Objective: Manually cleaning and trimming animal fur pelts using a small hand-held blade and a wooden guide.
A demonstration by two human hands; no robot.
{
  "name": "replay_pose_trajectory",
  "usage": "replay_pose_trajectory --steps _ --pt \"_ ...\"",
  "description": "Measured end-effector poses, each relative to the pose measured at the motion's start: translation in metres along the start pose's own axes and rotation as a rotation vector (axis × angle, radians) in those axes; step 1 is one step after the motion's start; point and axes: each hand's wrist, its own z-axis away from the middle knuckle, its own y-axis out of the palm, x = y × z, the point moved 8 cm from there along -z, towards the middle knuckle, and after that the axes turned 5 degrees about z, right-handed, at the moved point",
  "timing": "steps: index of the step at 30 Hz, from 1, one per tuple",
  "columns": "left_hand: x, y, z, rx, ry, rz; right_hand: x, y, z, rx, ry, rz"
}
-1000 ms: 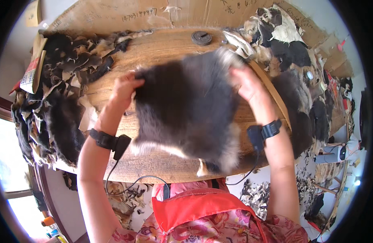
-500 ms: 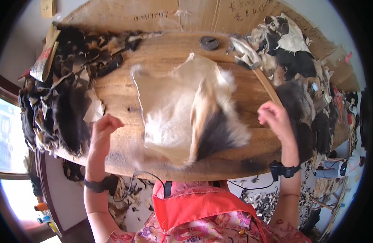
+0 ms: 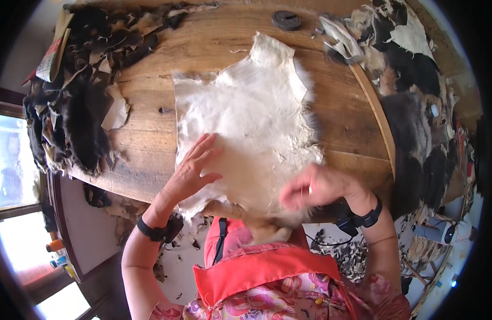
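Observation:
A pale animal skin (image 3: 246, 101) lies leather side up on the wooden table (image 3: 138, 138), fur showing along its right edge, its near end hanging over the table's front edge. My left hand (image 3: 195, 168) rests on the skin's left part, fingers spread. My right hand (image 3: 315, 186) is over the skin's near right part, fingers curled and smeared by motion; whether they hold anything I cannot tell.
Dark fur scraps (image 3: 86, 122) are heaped along the left, beside folded paper (image 3: 54, 56). More fur pieces (image 3: 411, 144) cover the right side, next to a long wooden strip (image 3: 379, 117). A round dark disc (image 3: 286, 20) sits at the back.
The skin was held fur side up between both hands, then let go flipped; now it is spread flat, pale side up, nearer the front edge. Both hands have moved inward onto or over it.

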Motion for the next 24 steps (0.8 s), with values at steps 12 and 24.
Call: replay_pose_trajectory --steps 12,24 --pt "-0.021 0.034 0.068 0.044 0.242 -0.200 -0.033 0.100 -0.033 -0.721 0.129 1.205" --pt "0.028 0.000 0.007 -0.027 0.269 -0.234 -0.007 -0.030 -0.089 -0.768 -0.145 1.153"
